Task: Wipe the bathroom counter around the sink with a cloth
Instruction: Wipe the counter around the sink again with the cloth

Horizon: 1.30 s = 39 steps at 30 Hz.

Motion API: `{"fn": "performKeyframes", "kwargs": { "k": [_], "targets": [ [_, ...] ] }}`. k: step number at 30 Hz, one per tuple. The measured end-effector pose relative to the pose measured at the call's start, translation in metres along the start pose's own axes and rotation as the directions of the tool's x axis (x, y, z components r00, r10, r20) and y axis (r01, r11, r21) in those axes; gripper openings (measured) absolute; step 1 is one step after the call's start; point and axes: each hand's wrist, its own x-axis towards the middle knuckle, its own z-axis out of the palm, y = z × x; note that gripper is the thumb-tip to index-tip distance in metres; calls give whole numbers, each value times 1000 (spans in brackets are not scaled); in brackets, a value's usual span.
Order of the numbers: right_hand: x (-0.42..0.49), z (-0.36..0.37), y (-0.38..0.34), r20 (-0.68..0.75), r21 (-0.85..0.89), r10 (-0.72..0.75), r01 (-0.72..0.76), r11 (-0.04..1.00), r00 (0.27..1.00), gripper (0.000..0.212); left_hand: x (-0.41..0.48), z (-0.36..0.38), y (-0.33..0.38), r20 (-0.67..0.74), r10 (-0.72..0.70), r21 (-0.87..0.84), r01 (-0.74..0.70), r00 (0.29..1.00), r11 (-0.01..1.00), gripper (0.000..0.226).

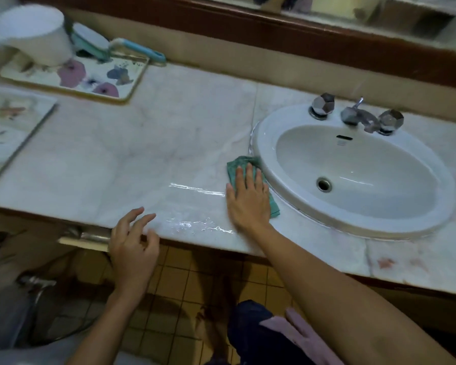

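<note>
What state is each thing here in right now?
cloth: lying on the counter, touching the sink's rim.
right-hand grip: fingers straight, pressing on the cloth.
left-hand grip: fingers loosely curled, holding nothing, at the counter's front edge.
counter: wet streaks near the front edge.
sink: basin empty, drain open.
tap: no water running.
</note>
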Motion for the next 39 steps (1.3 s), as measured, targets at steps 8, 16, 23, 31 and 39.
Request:
{"fn": "performKeyframes", "kwargs": {
  "k": [8, 16, 23, 31, 39],
  "targets": [
    [73, -6, -23, 17, 7, 3, -3, 1000, 1000, 59, 77, 5, -42, -101, -179, 89, 188, 979, 978, 32],
    [163, -7, -48, -11, -93, -46, 45, 995, 999, 60, 90, 18, -51, -171, -310, 185, 340, 935, 922, 29],
    [127, -4, -63, 63, -91, -290, 295, 951, 955, 57, 90, 22, -53, -209, -284, 202, 326, 936, 924, 27],
    [-64, 23, -48, 246, -37, -747, 776, 629, 617, 55, 88, 19, -48, -208, -305, 185, 343, 930, 921, 28],
    [86, -10, 8, 116, -156, -383, 398, 904, 916, 56, 87, 19, -48, -194, -332, 169, 364, 923, 916, 28]
  ]
}}
